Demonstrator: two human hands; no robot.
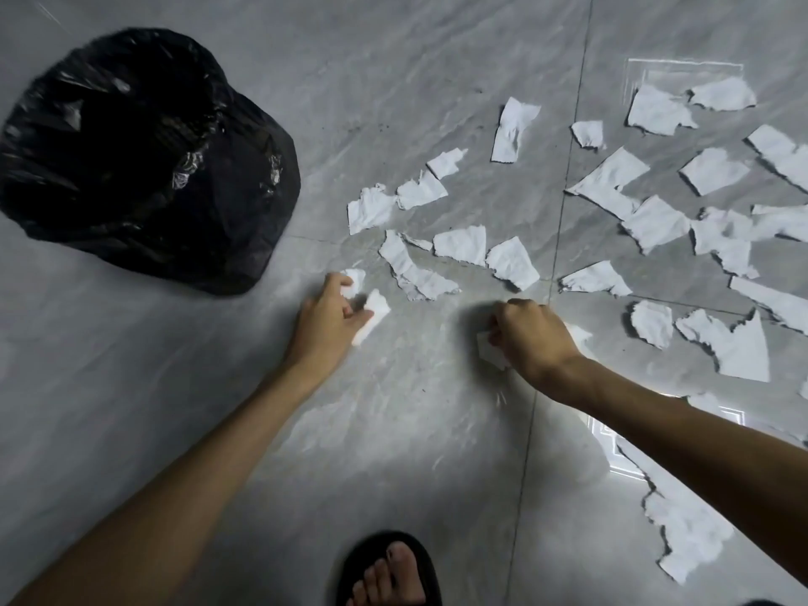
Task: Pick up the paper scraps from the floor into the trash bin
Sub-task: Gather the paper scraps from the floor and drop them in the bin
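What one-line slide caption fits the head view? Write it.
Both hands, left and right, gather paper scraps near the trash bin.

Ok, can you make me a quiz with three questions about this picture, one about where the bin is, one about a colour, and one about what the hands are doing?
1. Where is the trash bin?
A. to the left of the scraps
B. right of the scraps
C. beside the foot

2. What colour is the bin bag?
A. white
B. black
C. blue

3. What is the left hand doing?
A. lying flat and empty
B. touching the bin
C. holding paper scraps

Answers: 1 A, the bin stands upper left and the scraps spread right. 2 B, the liner is glossy black. 3 C, white paper shows between its fingers; the right hand grips paper too.
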